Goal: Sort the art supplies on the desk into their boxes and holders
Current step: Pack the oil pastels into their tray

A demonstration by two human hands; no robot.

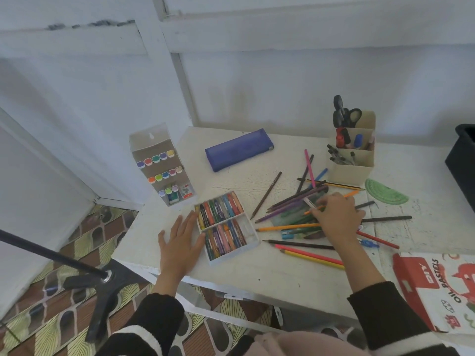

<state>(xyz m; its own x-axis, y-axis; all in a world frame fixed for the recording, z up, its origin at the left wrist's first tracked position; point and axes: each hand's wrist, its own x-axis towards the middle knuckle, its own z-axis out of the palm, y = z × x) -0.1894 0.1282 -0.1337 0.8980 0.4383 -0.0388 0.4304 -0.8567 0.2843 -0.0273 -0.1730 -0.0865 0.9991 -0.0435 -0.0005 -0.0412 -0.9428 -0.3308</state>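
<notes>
An open white tray of oil pastels lies near the desk's front edge. My left hand rests flat on the desk, fingers straight, touching the tray's left side. My right hand reaches into a loose pile of coloured pencils and pinches a small white pastel stick between thumb and fingertips. A blue sharpener lies under the pile's near side. More pencils lie in front of my right forearm.
A marker box stands at the desk's left corner. Behind lie a blue pencil case and a cream holder with scissors and pens. A green protractor, the oil pastels lid and a black bin are on the right.
</notes>
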